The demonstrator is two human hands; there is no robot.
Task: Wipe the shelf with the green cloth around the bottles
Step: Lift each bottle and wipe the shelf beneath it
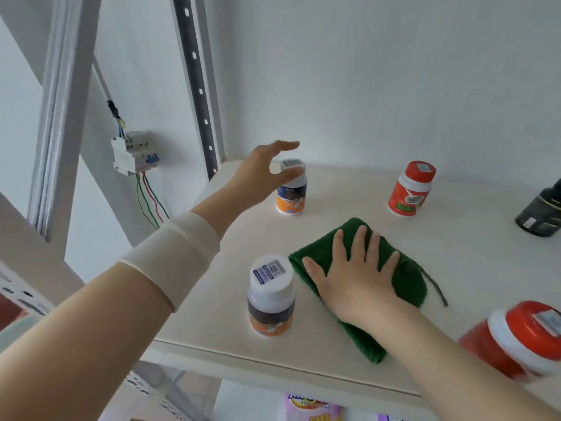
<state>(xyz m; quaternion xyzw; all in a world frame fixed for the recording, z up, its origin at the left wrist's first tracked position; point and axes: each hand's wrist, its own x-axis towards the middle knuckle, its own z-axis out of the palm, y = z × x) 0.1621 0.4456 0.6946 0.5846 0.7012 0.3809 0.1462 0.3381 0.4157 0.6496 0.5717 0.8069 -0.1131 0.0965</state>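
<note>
Where the pale shelf [455,253] fills the middle of the view, a folded green cloth [406,278] lies on it near the front edge, between the bottles. The right hand [355,278] presses flat on the cloth, fingers straight and spread. The left hand [261,174] reaches to the back left corner, released, its fingers arched above and its thumb in front of the white cap of an orange-and-blue bottle [291,196]; whether it touches the cap cannot be told.

A big red jar [513,338] with a white collar stands blurred at the front right. A dark bottle [540,211] sits at the right edge, and a red bottle [409,192] with a red cap stands at the back. A white-capped bottle [271,302] with a dark and orange label stands just beside the cloth's left corner. Each cap carries a small sticker with a barcode or square code; the label writing is too blurred to read. On the wall to the left hangs a white circuit breaker [133,153] with coloured wires.
</note>
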